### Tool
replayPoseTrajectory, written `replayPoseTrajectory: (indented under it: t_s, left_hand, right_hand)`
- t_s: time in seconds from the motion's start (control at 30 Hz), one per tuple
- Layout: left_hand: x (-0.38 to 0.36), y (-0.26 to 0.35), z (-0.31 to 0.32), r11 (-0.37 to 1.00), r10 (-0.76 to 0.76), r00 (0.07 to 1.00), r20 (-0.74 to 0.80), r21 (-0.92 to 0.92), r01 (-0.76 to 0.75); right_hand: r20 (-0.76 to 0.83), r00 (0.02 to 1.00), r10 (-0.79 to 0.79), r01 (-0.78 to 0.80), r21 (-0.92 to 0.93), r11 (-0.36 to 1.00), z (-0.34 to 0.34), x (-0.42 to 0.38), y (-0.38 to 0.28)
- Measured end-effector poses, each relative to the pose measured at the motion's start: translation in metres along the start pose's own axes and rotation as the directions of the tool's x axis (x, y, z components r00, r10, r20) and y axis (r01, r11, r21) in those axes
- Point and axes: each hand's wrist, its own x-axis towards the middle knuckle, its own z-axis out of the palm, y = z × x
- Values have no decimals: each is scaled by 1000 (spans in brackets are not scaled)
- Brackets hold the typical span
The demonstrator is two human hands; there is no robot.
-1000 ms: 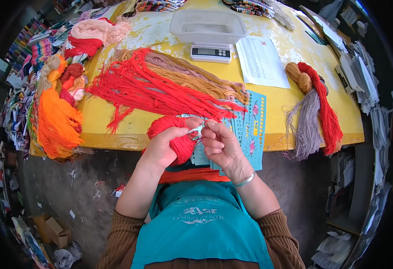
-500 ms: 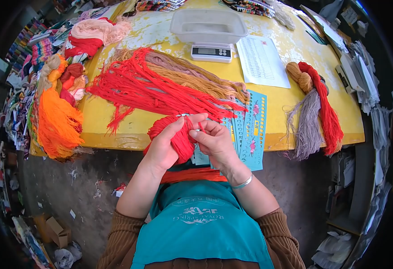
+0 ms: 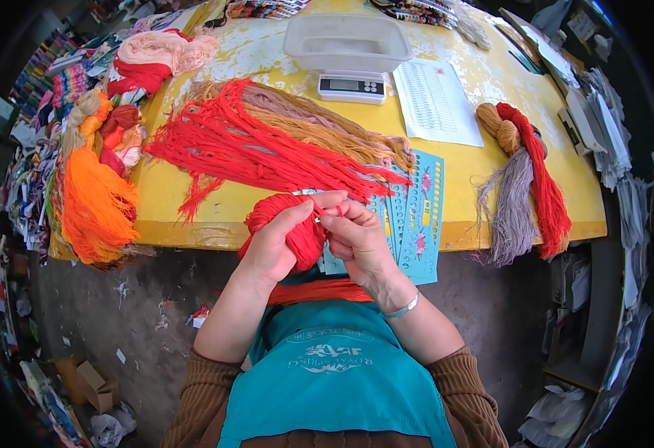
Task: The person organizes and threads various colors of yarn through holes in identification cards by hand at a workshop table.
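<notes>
A thick skein of red thread (image 3: 307,243) is held at the table's front edge, above my lap. My left hand (image 3: 271,245) is closed around it, thumb and index finger stretched along its top. Close beside it, my right hand (image 3: 363,245) pinches a few red strands drawn from the skein's top between thumb and fingertips. Just beyond both hands lies a spread of cut red thread (image 3: 267,153), next to tan and mauve thread (image 3: 327,123). Turquoise punched cards (image 3: 429,201) are fanned out to the right, partly hidden by my right hand.
Behind the thread stand a digital scale (image 3: 351,87) and a clear plastic tub (image 3: 348,45). A printed sheet (image 3: 437,104) lies to their right. Grey and red hanks (image 3: 536,175) hang over the right front edge, an orange hank (image 3: 95,201) over the left.
My right hand has turned slightly, its fingers curling in more at the red strands. My left hand and the skein are almost unmoved.
</notes>
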Motion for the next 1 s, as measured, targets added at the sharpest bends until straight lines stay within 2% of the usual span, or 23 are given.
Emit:
replayPoseTrajectory:
  t_s: [0.07,0.33,0.47,0.53,0.6,0.63,0.67,0.7,0.73,0.77,0.8,0.83,0.87,0.9,0.93,0.97,1.0]
  left_hand:
    - [0,0,0,998,7,1000,-10,65,-6]
    - [0,-1,-4,990,45,997,-56,139,-37]
    - [0,-1,-4,970,113,992,-60,224,-97]
    - [-1,2,-8,974,94,993,-69,215,-77]
    - [-3,11,-7,982,55,996,-64,185,-43]
    - [-5,15,-14,984,9,999,-52,179,0]
    - [-9,20,-22,984,-36,998,-41,174,43]
    - [-14,28,-27,974,-85,994,-67,205,97]
    - [-19,36,-32,973,-74,996,-47,216,82]
    - [-24,44,-39,972,-61,998,-29,226,66]
    - [-30,54,-51,975,19,996,-87,221,1]
    - [-38,64,-63,995,94,976,-199,62,-83]
    - [-44,76,-60,971,237,920,-313,81,-223]
    - [-49,87,-74,897,292,917,-272,-256,-361]
    - [-57,100,-93,702,355,900,-251,-564,-434]
    - [-70,114,-111,655,364,901,-235,-624,-427]
    - [-86,128,-130,603,376,900,-221,-679,-418]
  right_hand:
    - [1,1000,-6,6,10,1000,-1,0,1]
    - [-24,999,-28,28,18,999,-2,0,2]
    - [-65,997,-50,47,-49,998,-2,0,0]
    - [-65,997,-41,37,-59,998,-5,-2,-9]
    - [131,969,210,-217,43,975,-10,-4,-27]
    - [152,963,224,-200,-161,967,-8,-5,-35]
    - [152,963,223,-199,-161,967,-4,-7,-43]
    - [148,971,190,-110,-431,896,0,-8,-51]
    - [154,976,157,-15,-666,746,1,-8,-57]
    - [242,970,29,154,-701,696,-13,0,-51]
    - [232,972,-18,183,-711,679,-13,1,-58]
    - [223,973,-66,210,-721,660,-12,2,-66]
    - [244,963,-115,257,-699,667,-15,6,-70]
    - [245,950,-194,305,-589,749,-22,14,-67]
    - [233,934,-272,353,-467,811,-29,21,-64]
    - [161,953,-258,289,-219,932,-28,24,-66]
    - [188,955,-231,238,-18,971,-33,29,-72]
